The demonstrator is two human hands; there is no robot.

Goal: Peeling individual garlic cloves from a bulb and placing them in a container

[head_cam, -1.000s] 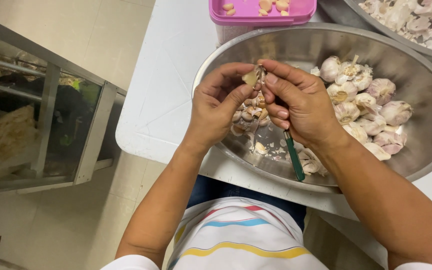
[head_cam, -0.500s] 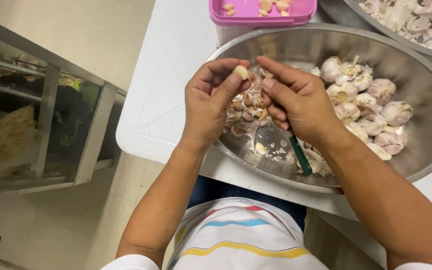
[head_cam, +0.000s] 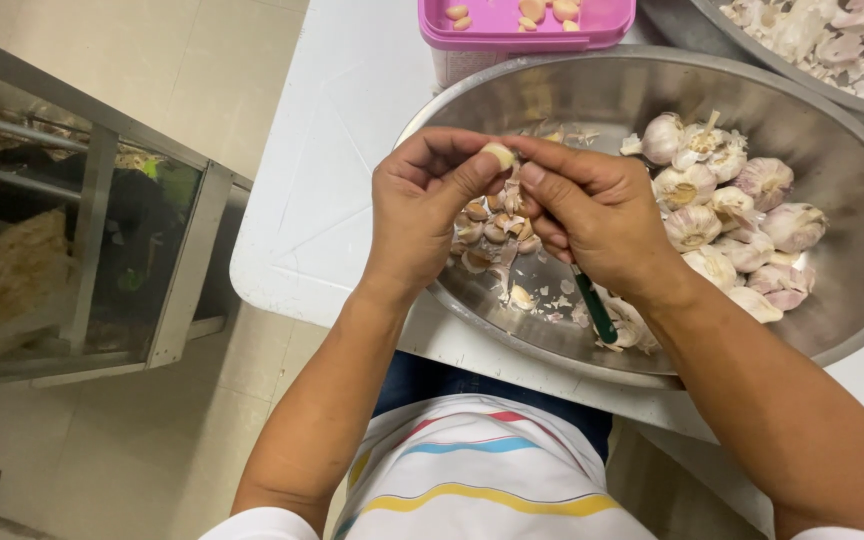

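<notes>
Over a large steel bowl (head_cam: 592,90), my left hand (head_cam: 422,215) pinches a pale garlic clove (head_cam: 499,154) between thumb and fingertips. My right hand (head_cam: 597,215) meets it from the right, fingertips touching the same clove, and holds a small knife with a green handle (head_cam: 592,307) that sticks out below the palm. Loose cloves and papery skins (head_cam: 497,228) lie in the bowl beneath both hands. Several whole garlic heads (head_cam: 732,210) are heaped in the bowl's right half.
A pink plastic tub (head_cam: 512,35) with peeled cloves stands behind the bowl on the white table (head_cam: 332,180). A second steel bowl (head_cam: 832,45) of garlic skins sits at the top right. A metal and glass cabinet (head_cam: 82,220) stands on the left over tiled floor.
My left hand has turned the clove up between the fingertips, and my right fingers have slid over to it. The knife handle has stayed under my right palm.
</notes>
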